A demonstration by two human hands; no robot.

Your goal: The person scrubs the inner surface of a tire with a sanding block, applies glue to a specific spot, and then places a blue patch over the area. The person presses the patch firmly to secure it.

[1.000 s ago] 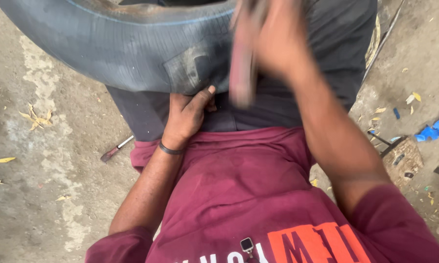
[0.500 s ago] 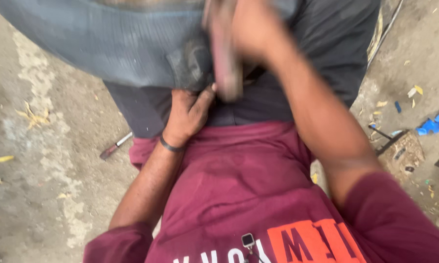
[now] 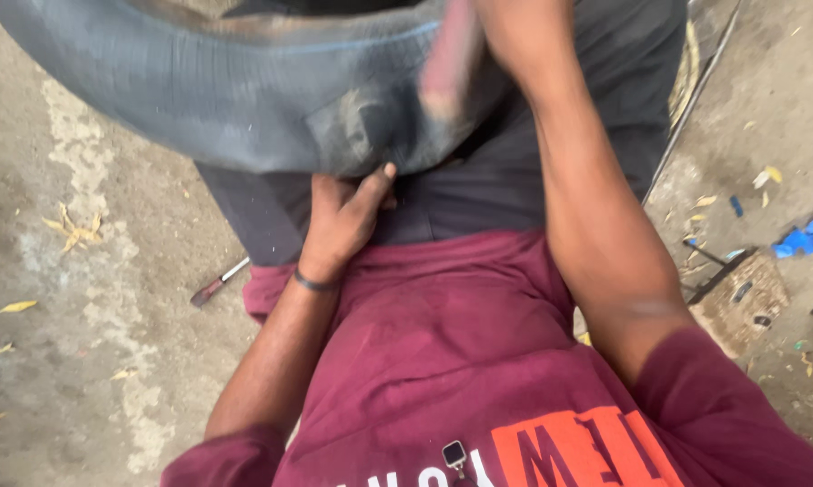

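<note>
Both hands at the inner tube point(image 3: 244, 99): left hand point(image 3: 343, 221) cupped underneath, right hand's grip unclear.

Inner tube point(image 3: 244, 90) across lap; left hand point(image 3: 339, 221) beneath it; screwdriver point(image 3: 217, 284) on ground, left.

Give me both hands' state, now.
Left hand: cupped under the inner tube, thumb pressing its lower edge.
Right hand: mostly out of frame beside a blurred reddish tool; grip cannot be told.

Matt, dusty rubber inner tube point(image 3: 244, 90)
</note>
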